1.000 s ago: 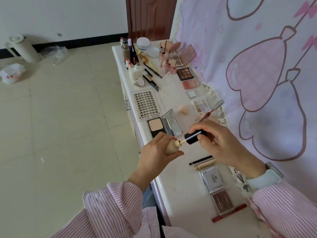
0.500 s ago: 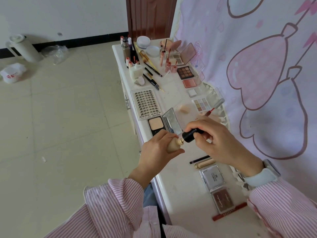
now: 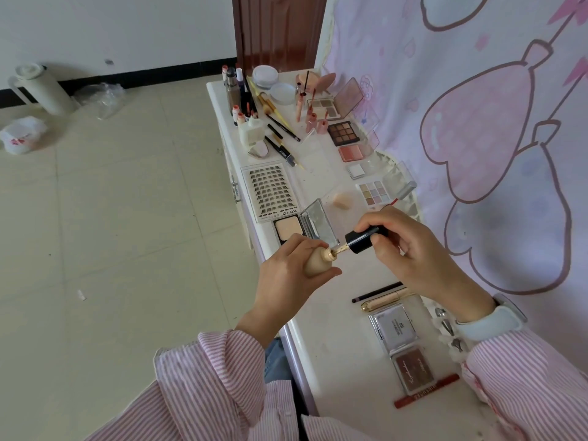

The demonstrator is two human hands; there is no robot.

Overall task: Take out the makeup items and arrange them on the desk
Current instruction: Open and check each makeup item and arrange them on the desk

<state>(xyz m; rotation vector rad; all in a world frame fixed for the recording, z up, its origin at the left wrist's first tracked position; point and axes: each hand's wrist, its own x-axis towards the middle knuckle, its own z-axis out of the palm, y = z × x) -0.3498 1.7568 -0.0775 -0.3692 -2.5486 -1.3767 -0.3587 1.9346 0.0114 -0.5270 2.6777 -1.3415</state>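
Foundation bottle [image 3: 316, 261] gripped by L hand [image 3: 288, 281]; R hand [image 3: 410, 249] pinches cap [image 3: 366, 238], wand in neck.

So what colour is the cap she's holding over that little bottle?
Black, glossy; the cap shows best in the head view, above the beige bottle.

Domestic room, dressing corner: white desk [image 3: 321, 361] laden with cosmetics, cartoon-print pink fabric backdrop [image 3: 477, 122], beige tiled floor [image 3: 111, 218], wooden door [image 3: 280, 27], white thermos jug [image 3: 41, 87] by wall.
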